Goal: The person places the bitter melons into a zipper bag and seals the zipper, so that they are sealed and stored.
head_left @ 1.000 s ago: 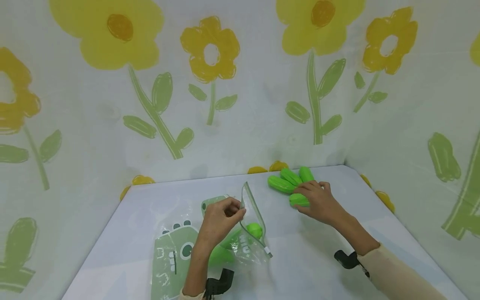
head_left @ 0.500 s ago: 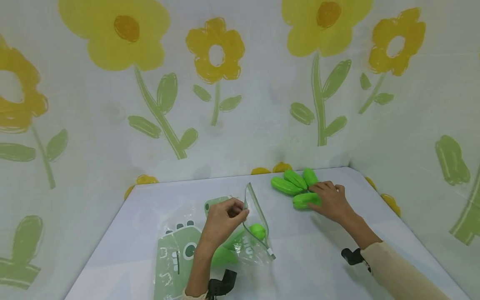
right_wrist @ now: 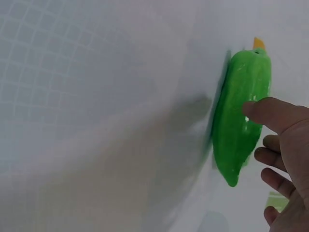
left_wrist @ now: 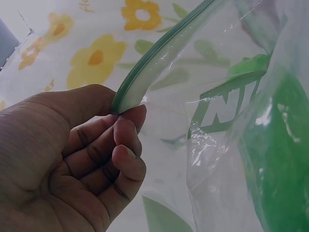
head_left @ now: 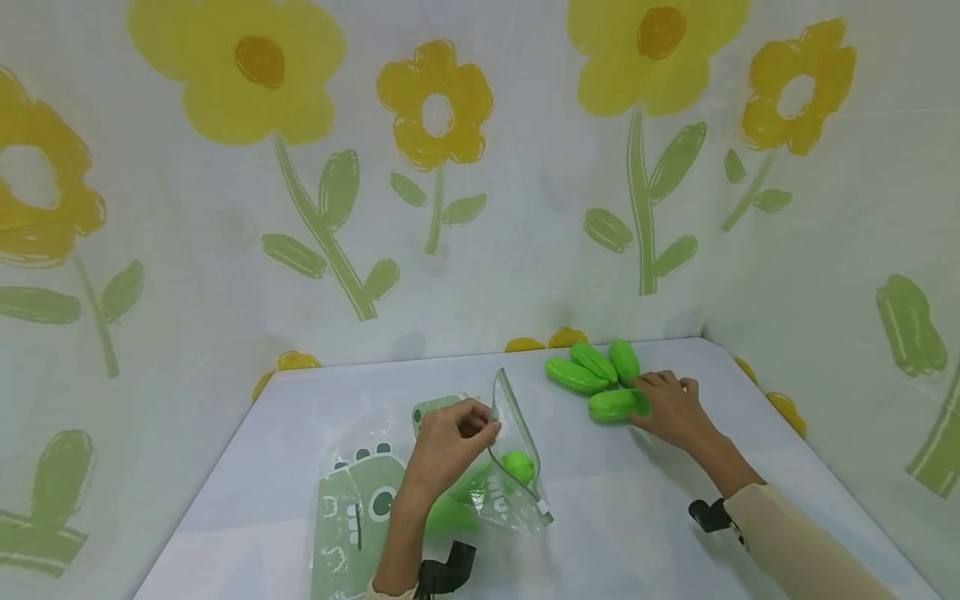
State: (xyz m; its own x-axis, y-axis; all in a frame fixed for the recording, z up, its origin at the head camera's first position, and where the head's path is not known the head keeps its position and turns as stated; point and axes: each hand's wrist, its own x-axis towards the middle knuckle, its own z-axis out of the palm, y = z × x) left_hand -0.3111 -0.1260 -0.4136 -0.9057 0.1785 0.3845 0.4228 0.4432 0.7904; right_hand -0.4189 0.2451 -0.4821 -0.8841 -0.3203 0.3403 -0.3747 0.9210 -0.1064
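Observation:
In the head view my left hand [head_left: 448, 446] pinches the rim of a clear zip bag [head_left: 525, 496] between thumb and fingertips. The left wrist view shows the green zip strip [left_wrist: 159, 46] in that pinch. Bright green vegetables [head_left: 450, 512] show through the plastic, and the bag's mouth gapes to the right. My right hand [head_left: 671, 412] is beside a ridged green gourd-like vegetable [head_left: 611, 405] lying on the table. In the right wrist view its thumb overlaps this vegetable [right_wrist: 241, 116], which has an orange tip; the other fingers hang loosely, apart from it.
Several similar green vegetables [head_left: 573, 375] lie fanned out just behind, near the back edge of the white table [head_left: 315, 408]. Flat green cartoon-printed plastic [head_left: 348, 521] lies under and left of my left arm. Flower-printed fabric walls [head_left: 465, 300] enclose the back and sides.
My right hand has drawn back a little to the right, uncovering more of the near vegetable, which stays in place. My left hand keeps its pinch on the bag. The head view has shifted slightly.

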